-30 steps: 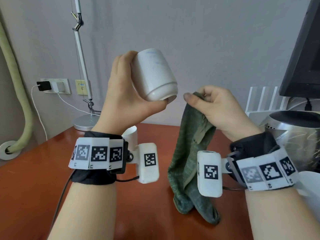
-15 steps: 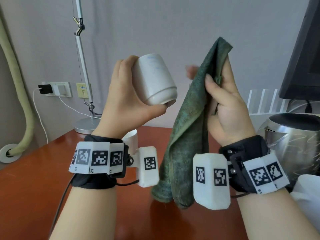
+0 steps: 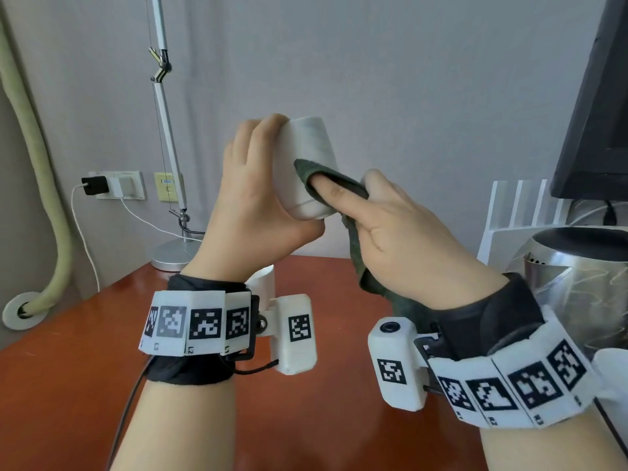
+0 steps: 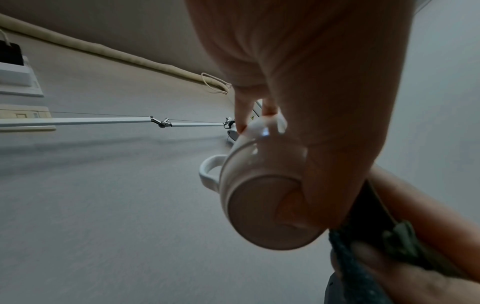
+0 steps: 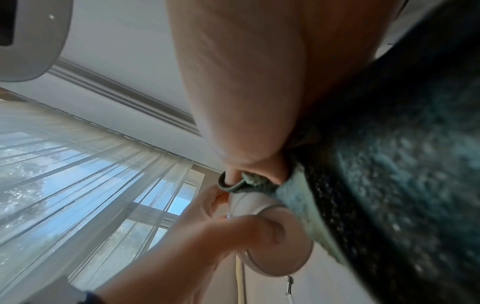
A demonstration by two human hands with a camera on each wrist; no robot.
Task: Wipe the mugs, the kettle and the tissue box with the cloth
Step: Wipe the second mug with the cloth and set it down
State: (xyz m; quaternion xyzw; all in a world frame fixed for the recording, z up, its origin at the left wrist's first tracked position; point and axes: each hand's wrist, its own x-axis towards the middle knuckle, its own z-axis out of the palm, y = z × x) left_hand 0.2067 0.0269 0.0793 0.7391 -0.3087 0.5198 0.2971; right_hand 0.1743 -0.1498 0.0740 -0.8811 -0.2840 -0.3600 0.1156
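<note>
My left hand (image 3: 261, 198) holds a white mug (image 3: 306, 154) tilted in the air above the desk, fingers round its base end and thumb hooked into its mouth (image 4: 267, 211). The mug's handle (image 4: 207, 172) points away from the palm. My right hand (image 3: 346, 190) grips a dark green cloth (image 3: 356, 243) and presses it with the index finger against the mug's side. The cloth (image 5: 389, 185) hangs down past my right wrist. A second white mug (image 3: 263, 280) stands on the desk behind my left wrist. The steel kettle (image 3: 577, 287) stands at the right.
The red-brown desk (image 3: 68, 385) runs to the wall. A lamp base (image 3: 171, 256) and its pole stand at the back left, near wall sockets (image 3: 115, 190) with chargers. A dark monitor (image 3: 594, 96) and a white rack (image 3: 526, 212) are behind the kettle. A white object (image 3: 611, 368) shows at the right edge.
A second ago the cloth hung down to the desk; my right hand lifted it up beside the mug and now presses it onto the mug's side. The mug shifted slightly right.
</note>
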